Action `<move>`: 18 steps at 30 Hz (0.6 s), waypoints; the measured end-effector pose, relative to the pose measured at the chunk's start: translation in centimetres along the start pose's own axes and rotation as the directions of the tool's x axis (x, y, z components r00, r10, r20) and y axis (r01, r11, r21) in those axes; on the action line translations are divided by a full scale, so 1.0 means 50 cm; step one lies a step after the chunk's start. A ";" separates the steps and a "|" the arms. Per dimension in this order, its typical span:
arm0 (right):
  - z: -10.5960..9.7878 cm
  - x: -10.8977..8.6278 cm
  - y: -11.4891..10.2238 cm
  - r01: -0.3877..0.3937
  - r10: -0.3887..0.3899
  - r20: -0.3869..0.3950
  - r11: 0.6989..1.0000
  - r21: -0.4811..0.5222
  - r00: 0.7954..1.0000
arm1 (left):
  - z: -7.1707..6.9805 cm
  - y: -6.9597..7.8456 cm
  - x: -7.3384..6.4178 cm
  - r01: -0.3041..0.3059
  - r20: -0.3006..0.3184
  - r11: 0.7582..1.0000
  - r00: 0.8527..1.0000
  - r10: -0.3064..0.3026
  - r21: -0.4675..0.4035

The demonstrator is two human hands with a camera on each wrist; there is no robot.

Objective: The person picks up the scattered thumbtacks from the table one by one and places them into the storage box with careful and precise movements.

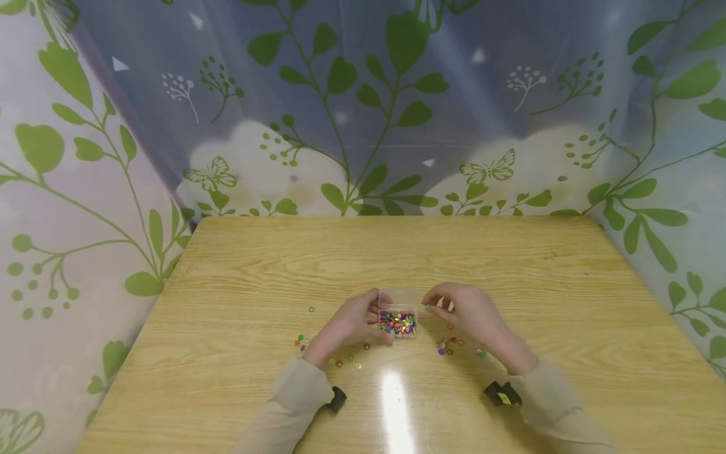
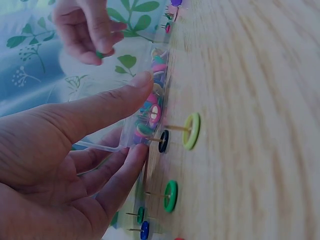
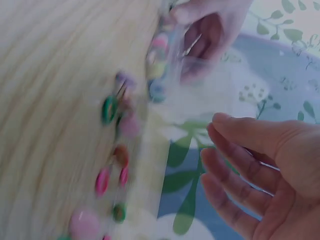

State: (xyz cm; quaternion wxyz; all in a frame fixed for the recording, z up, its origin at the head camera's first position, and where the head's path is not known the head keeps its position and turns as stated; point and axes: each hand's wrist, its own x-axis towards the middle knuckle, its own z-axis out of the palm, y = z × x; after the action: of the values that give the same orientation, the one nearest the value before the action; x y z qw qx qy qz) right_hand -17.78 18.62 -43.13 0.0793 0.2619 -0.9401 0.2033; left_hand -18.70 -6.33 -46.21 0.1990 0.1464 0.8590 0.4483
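Note:
A small clear plastic box [image 1: 404,338] stands on the table with its see-through lid [image 1: 405,296] raised at the back. Thumbtacks [image 1: 401,323] in many colours fill it. My left hand [image 1: 354,321] holds the box from the left side, its thumb along the front wall [image 2: 131,90] and fingers behind and under. Right of the box, my right hand [image 1: 467,309] pinches a small green thumbtack [image 2: 102,54] between thumb and fingertips, at about the height of the lid. In the right wrist view the right hand's fingers [image 3: 235,175] are partly curled and the tack is hidden.
Loose thumbtacks lie on the wooden table [image 1: 272,265] on both sides: a cluster [image 1: 448,345] under the right hand, another [image 1: 301,341] by the left wrist, and several singles in front of the box. A patterned cloth [image 1: 363,126] hangs behind the table.

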 end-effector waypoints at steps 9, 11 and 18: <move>0.006 0.008 -0.041 0.093 -0.088 -0.046 0.987 0.129 0.995 | -0.001 -0.001 0.002 -0.009 0.000 1.000 1.000 0.008 0.006; 0.007 0.008 -0.041 0.097 -0.091 -0.045 0.986 0.139 0.995 | 0.000 -0.001 0.002 -0.005 0.001 1.000 1.000 0.005 0.004; -0.011 -0.004 -0.019 0.055 -0.047 -0.080 0.994 0.097 0.996 | 0.000 0.001 0.001 0.001 0.001 1.000 1.000 -0.001 0.013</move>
State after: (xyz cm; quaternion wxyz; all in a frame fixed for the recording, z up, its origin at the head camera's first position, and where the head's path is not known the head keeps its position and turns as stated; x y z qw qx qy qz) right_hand -17.11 18.19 -42.38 0.1079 0.2814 -0.9180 0.2578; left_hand -18.73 -6.30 -46.17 0.1988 0.1477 0.8618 0.4427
